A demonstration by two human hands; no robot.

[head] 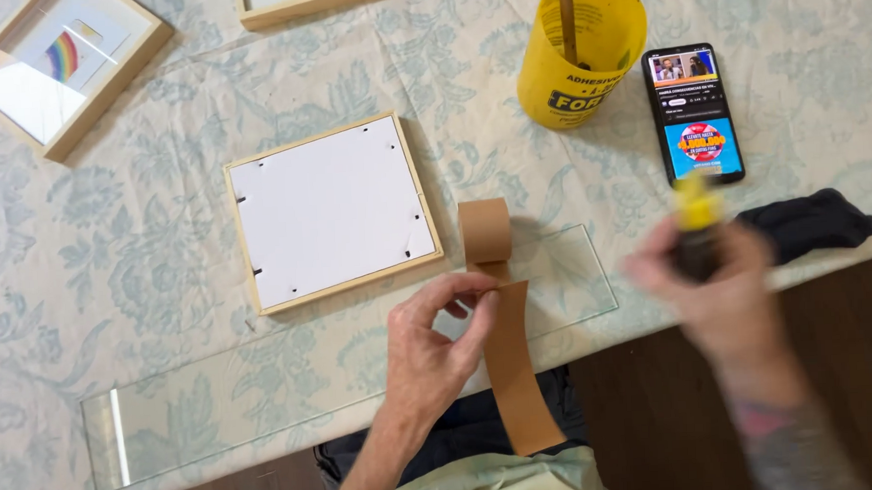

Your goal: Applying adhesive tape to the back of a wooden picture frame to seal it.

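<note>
- A yellow plastic tub (581, 48) with a dark label band is seen at the top of the table, a wooden stick (567, 16) upright inside it; a lit phone (694, 112) lies just right of it.
- A wooden frame (332, 211) lies face down, its white backing up.
- A brown tape roll (485, 230) stands on a glass strip (295, 379), its loose tape strip (516, 369) trailing toward the table edge.
- The left hand (431, 353) is bent inward, thumb and fingers pinched on the strip.
- The right hand (727, 286), blurred, is closed around a yellow-and-dark tool (697, 226).
</note>
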